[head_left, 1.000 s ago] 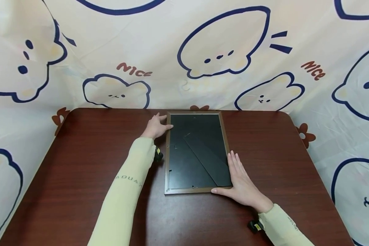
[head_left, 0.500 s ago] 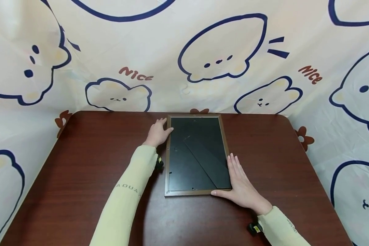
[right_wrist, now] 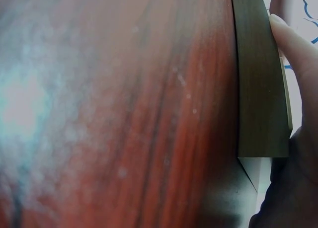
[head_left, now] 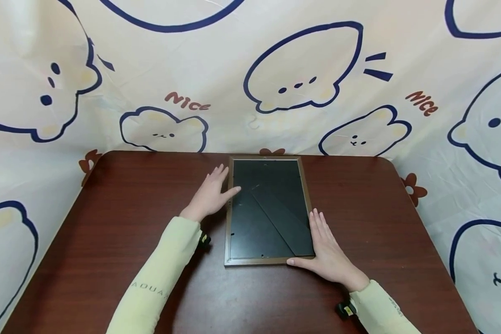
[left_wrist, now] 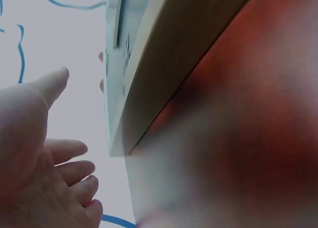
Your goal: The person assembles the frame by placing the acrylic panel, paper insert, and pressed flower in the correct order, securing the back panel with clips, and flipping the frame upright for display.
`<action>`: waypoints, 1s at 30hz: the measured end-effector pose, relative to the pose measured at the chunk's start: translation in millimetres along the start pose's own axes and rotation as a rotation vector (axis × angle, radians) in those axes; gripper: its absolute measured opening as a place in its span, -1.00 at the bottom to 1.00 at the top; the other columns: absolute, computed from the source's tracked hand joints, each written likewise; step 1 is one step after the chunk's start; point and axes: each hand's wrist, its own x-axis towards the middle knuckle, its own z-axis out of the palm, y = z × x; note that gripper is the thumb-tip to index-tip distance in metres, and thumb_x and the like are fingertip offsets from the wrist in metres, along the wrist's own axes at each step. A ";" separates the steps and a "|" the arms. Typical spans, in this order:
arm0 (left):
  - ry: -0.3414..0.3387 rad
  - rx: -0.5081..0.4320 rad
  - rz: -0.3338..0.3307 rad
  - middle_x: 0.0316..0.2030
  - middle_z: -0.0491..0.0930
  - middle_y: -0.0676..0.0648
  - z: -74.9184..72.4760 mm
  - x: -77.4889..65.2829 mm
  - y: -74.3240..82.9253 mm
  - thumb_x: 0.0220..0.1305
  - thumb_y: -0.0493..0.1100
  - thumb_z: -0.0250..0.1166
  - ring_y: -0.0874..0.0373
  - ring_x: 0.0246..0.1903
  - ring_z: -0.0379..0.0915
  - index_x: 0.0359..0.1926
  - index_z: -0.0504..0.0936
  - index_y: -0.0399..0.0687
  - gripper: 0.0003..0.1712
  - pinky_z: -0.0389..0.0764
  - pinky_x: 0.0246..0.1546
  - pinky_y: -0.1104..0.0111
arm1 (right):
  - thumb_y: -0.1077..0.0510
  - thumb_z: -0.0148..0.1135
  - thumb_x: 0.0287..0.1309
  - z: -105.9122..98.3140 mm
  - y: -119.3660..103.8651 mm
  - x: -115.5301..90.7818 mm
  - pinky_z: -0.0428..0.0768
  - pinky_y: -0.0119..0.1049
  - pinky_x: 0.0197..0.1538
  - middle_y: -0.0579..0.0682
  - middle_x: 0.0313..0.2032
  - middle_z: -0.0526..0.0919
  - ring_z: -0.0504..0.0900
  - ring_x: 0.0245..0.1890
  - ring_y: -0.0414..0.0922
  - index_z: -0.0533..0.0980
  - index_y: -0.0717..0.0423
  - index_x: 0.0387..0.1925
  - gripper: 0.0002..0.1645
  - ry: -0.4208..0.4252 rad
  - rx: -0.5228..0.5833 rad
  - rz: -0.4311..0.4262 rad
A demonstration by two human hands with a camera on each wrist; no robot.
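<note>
A picture frame [head_left: 250, 218] lies face down on the table, its black backing and diagonal stand flap [head_left: 281, 218] showing, with a brown-gold border round it. My left hand [head_left: 210, 192] hovers at the frame's upper left side, fingers spread, thumb over the border in the head view. In the left wrist view a gap shows between that hand [left_wrist: 44, 153] and the frame's edge [left_wrist: 159, 74]. My right hand [head_left: 330, 250] rests at the lower right corner, straight fingers along the right side and thumb against the bottom edge. The right wrist view shows its thumb [right_wrist: 293, 44] by the border [right_wrist: 261, 89].
The frame lies on a dark red-brown wooden table [head_left: 121, 222], its top end near the table's far edge. A pale cloth [head_left: 225, 60] with cartoon animals hangs behind and on both sides. Dark devices are strapped at both wrists, such as the right one [head_left: 345, 310].
My left hand has come away from the frame's upper left side, moving back toward me with its fingers spreading. The right hand and the frame keep their places; the head view has tilted slightly.
</note>
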 end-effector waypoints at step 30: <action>-0.099 0.113 0.155 0.60 -0.33 -0.24 52.9 -110.5 18.9 -0.04 0.51 0.46 -0.03 0.56 -0.35 0.59 -0.17 -0.35 0.56 -0.11 0.49 0.05 | -0.72 0.24 -0.14 -2.7 -5.8 2.5 -0.10 0.21 0.48 0.15 0.61 -0.33 -0.38 0.57 0.11 -0.26 0.17 0.62 0.65 0.010 -0.033 0.018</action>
